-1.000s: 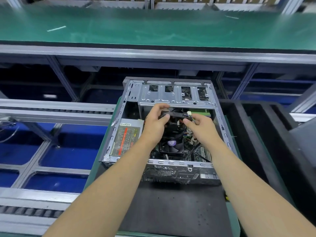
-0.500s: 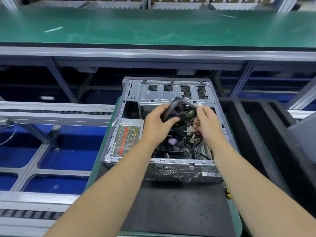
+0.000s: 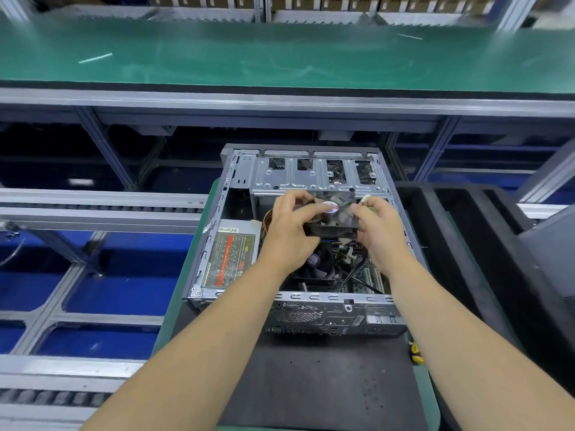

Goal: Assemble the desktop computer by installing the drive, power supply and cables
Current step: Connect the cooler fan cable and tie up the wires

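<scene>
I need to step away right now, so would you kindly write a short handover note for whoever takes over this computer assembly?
Hands: the left hand and the right hand both grip a black case fan, held above the open computer case. The right hand also has a small white connector at its fingertips.
Things: the power supply sits in the left side of the case. The CPU cooler is on the board, loose cables beside it. The drive bracket runs across the far end.
Done: power supply is in place.
Left: fit the fan, connect the cables. I cannot tell whether a drive is installed.
</scene>
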`<action>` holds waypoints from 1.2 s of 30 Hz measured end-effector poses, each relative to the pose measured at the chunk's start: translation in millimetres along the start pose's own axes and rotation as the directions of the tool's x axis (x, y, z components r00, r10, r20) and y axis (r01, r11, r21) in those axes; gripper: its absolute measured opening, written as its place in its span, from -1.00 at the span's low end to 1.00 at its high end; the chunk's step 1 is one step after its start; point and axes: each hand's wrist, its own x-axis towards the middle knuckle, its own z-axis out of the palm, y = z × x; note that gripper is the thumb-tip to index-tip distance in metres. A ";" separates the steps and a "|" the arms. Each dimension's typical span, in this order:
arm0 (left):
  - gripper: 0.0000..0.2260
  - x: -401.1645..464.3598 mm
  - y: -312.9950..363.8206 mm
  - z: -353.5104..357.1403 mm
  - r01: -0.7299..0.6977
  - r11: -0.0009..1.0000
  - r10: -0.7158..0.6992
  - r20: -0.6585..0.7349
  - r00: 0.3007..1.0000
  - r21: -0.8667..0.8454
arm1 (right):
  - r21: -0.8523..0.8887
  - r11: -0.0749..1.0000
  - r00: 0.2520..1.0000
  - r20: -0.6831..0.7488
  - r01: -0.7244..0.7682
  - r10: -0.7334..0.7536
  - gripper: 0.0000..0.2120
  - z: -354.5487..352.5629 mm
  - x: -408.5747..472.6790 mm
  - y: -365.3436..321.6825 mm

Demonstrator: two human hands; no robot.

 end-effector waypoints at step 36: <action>-0.96 7.5 -3.7 -4.1 0.425 0.775 -0.443 0.077 0.893 -0.468 | -0.183 0.982 0.995 0.095 0.040 -0.023 -0.76 -1.7 -9.5 0.9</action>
